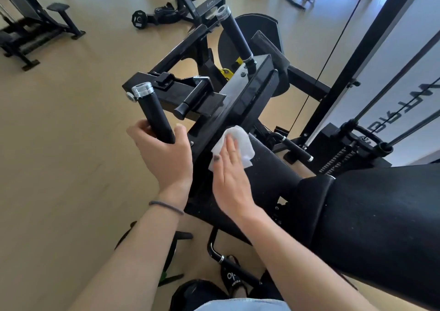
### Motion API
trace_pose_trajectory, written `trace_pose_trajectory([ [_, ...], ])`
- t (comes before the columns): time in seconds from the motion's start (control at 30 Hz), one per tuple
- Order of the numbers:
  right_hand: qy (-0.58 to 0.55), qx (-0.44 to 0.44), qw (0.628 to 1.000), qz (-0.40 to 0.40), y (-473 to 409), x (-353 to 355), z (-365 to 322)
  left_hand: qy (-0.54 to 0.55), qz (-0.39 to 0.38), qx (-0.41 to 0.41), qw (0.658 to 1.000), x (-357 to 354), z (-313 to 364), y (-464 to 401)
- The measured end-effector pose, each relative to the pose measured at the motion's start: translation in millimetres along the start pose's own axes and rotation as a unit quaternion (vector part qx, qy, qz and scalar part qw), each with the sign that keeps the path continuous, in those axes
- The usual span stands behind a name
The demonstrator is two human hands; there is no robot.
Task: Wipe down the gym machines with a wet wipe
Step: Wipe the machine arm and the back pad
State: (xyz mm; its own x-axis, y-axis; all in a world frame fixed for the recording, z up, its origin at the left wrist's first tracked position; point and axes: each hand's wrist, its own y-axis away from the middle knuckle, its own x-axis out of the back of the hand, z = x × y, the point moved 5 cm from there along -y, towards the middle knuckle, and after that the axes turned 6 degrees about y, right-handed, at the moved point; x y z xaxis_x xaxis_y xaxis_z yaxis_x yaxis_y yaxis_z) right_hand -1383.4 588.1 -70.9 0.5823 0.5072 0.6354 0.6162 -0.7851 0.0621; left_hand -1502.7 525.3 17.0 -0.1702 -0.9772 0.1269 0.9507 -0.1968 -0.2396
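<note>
A tan floor (59, 144) filled most of the frame, and a black gym machine (238, 91) ran from the centre toward the lower right, where its padded seat (381, 227) took up the corner. A cable frame (371, 36) with a white panel stood along the right edge, and a black bench (31, 29) sat in the upper left. Near the top centre a small weight plate (139, 19) lay on the floor. The left hand (164, 153), left of centre, curled its fingers round the lower end of a black handle (156, 115) with a silver cap. Just right of it, the right hand (229, 175) lay flat with straight fingers, pressing a white wet wipe (238, 141) against the machine's glossy black beam at the middle of the frame. A dark hair band (166, 206) circled the left wrist.
</note>
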Motion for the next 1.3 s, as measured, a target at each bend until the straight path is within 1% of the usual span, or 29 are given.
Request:
trace_pose_trajectory([
  [0.07,-0.009,-0.023,1.000,-0.002,-38.7,23.9,10.9,-0.039,0.037,-0.038,0.998,9.6,2.0,1.7],
  [0.1,-0.015,-0.030,0.999,-0.004,-52.6,32.2,14.1,-0.061,0.052,-0.070,0.994,13.5,4.5,4.3],
  [0.13,-0.026,-0.034,0.999,-0.002,-60.0,37.7,16.0,-0.074,0.047,-0.114,0.990,12.8,9.3,8.3],
  [0.17,-0.041,-0.038,0.998,0.000,-61.3,39.6,15.8,-0.082,0.016,-0.163,0.983,6.7,17.6,13.4],
  [0.2,-0.056,-0.038,0.998,0.002,-56.3,38.0,13.9,-0.089,-0.032,-0.210,0.973,-3.7,25.4,18.3],
  [0.23,-0.064,-0.032,0.997,0.002,-45.9,33.5,10.0,-0.099,-0.084,-0.242,0.962,-17.9,31.4,21.2],
  [0.27,-0.065,-0.018,0.998,0.001,-31.9,27.0,4.6,-0.111,-0.128,-0.255,0.952,-34.5,35.1,20.0],
  [0.33,-0.072,0.012,0.997,-0.011,-5.8,15.3,-1.9,-0.139,-0.182,-0.247,0.942,-69.5,39.0,7.5],
  [0.4,-0.097,0.015,0.995,-0.026,-5.1,18.0,2.0,-0.172,-0.219,-0.224,0.934,-100.3,36.9,-7.7],
  [0.47,-0.112,-0.001,0.994,-0.021,-27.8,33.4,13.9,-0.222,-0.245,-0.198,0.923,-124.0,23.6,-20.6],
  [0.57,-0.062,-0.010,0.998,0.001,-80.3,66.1,32.0,-0.308,-0.262,-0.172,0.898,-143.7,-2.6,-28.8],
  [0.67,-0.024,-0.025,0.999,0.007,-131.4,99.2,41.1,-0.362,-0.263,-0.202,0.871,-151.7,-10.6,-26.3],
  [0.77,-0.079,-0.055,0.995,0.035,-154.9,110.5,41.2,-0.395,-0.259,-0.242,0.847,-153.9,-6.9,-22.3],
  [0.83,-0.122,-0.067,0.989,0.042,-143.8,97.2,39.0,-0.410,-0.267,-0.252,0.835,-155.2,-7.0,-20.5],
  [0.9,-0.148,-0.066,0.986,0.033,-115.1,75.6,33.3,-0.419,-0.273,-0.249,0.829,-156.2,-8.7,-20.4],
  [0.97,-0.144,-0.044,0.988,0.022,-85.8,57.2,27.8,-0.427,-0.271,-0.247,0.827,-157.2,-10.2,-22.0],
  [1.03,-0.128,-0.024,0.991,0.021,-81.3,56.0,29.8,-0.431,-0.271,-0.246,0.825,-157.6,-10.4,-21.7],
  [1.13,-0.107,-0.032,0.993,0.037,-126.5,80.9,47.2,-0.432,-0.274,-0.235,0.827,-157.5,-11.4,-21.8],
  [1.23,-0.130,-0.086,0.986,0.053,-190.1,118.6,61.8,-0.435,-0.272,-0.231,0.827,-156.9,-11.4,-22.0],
  [1.3,-0.140,-0.094,0.984,0.062,-202.9,125.5,64.0,-0.437,-0.273,-0.233,0.825,-156.8,-10.8,-21.6],
])
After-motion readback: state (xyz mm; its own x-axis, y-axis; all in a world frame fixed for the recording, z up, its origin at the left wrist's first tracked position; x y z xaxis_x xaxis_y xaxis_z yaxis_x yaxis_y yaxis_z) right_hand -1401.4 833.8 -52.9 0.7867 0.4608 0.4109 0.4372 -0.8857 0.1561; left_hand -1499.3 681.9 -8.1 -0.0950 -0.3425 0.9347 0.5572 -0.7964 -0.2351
